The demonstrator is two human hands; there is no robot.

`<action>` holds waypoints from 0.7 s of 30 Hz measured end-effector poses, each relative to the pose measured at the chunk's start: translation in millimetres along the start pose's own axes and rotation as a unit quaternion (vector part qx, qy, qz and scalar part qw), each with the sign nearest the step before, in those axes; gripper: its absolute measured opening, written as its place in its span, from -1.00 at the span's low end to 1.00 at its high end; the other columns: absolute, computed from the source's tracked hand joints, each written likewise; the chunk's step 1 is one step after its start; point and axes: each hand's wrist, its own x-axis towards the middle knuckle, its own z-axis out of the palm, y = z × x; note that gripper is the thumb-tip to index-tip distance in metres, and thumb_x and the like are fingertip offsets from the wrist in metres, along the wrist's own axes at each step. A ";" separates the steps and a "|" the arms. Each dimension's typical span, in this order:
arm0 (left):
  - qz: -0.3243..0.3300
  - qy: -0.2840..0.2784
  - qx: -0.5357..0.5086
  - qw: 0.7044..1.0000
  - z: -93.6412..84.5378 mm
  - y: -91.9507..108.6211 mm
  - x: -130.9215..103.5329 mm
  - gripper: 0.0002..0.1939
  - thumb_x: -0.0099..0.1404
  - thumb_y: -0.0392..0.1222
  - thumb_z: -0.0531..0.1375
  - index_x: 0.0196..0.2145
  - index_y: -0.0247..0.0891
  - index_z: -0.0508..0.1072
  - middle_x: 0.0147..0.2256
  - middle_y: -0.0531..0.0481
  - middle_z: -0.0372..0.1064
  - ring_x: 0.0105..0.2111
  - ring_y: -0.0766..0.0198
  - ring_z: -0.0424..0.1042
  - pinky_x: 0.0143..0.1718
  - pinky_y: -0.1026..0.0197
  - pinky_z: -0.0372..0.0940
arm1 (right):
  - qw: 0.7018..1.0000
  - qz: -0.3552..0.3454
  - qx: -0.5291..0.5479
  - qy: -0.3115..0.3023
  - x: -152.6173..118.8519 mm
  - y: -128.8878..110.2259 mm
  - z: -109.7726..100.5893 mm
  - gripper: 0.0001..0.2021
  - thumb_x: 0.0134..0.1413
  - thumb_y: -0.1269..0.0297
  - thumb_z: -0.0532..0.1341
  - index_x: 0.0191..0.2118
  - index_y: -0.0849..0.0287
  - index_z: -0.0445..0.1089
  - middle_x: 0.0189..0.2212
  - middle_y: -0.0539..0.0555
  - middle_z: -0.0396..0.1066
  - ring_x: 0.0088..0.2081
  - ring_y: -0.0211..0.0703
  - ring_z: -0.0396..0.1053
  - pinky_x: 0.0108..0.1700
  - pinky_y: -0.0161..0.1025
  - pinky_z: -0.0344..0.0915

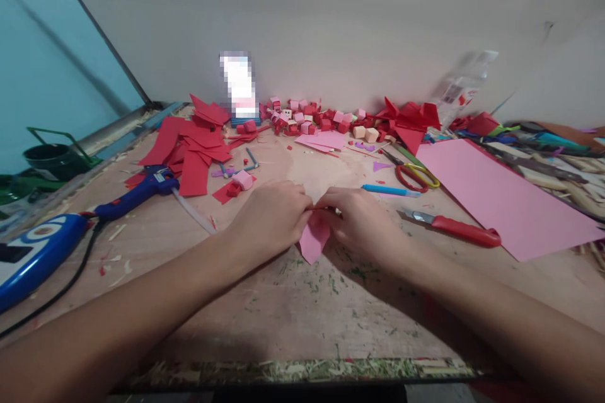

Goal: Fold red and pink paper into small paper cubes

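Note:
Over the middle of the wooden table, my left hand (pixel 278 214) and my right hand (pixel 357 217) meet with fingers closed on a small folded piece of pink paper (pixel 314 240). Its pointed lower end hangs below my fingers, while the upper part is hidden behind them. To the right of my right hand lie a blue pen (pixel 391 190) and a red-handled knife (pixel 466 231). Scissors (pixel 416 175) with red and yellow handles rest just behind these. Left of my left hand sits a small pink paper cube (pixel 242 180) on a red scrap.
A blue glue gun (pixel 142 192) lies at left, its cord trailing forward. Red paper pieces (pixel 193 154), several small cubes (pixel 307 116) and a lit phone (pixel 240 85) line the back. Right are a large pink sheet (pixel 505 192), a clear bottle (pixel 466 88) and piled scraps (pixel 558 170).

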 end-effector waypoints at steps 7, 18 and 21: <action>-0.002 0.004 0.015 1.000 -1.5 2.5 0.5 -0.78 0.36 -0.27 0.10 -0.32 -0.28 0.56 -0.30 -0.10 0.52 -0.26 0.07 0.49 -0.24 0.05 0.31 | 0.998 -0.008 -0.054 -0.025 -1.6 -1.3 0.1 -0.83 0.08 0.54 0.18 -0.40 0.25 0.52 -0.40 0.10 0.47 -0.36 -0.18 0.34 -0.35 -0.25 0.08; 0.036 -0.018 0.074 0.996 -0.7 5.9 2.9 -0.74 0.38 -0.33 0.07 -0.36 -0.31 0.55 -0.34 -0.11 0.50 -0.28 0.06 0.46 -0.21 0.03 0.29 | 0.993 -0.007 -0.110 -0.036 -1.5 -4.7 0.5 -0.86 0.13 0.49 0.21 -0.40 0.24 0.50 -0.38 0.10 0.46 -0.36 -0.18 0.30 -0.39 -0.23 -0.06; 0.019 -0.021 0.063 0.998 -2.3 5.9 3.2 -0.75 0.37 -0.32 0.08 -0.36 -0.32 0.55 -0.32 -0.13 0.50 -0.27 0.06 0.46 -0.22 0.04 0.29 | 0.993 -0.016 -0.114 -0.034 -1.0 -3.8 1.4 -0.86 0.15 0.49 0.19 -0.37 0.24 0.49 -0.36 0.11 0.47 -0.34 -0.15 0.32 -0.38 -0.22 -0.05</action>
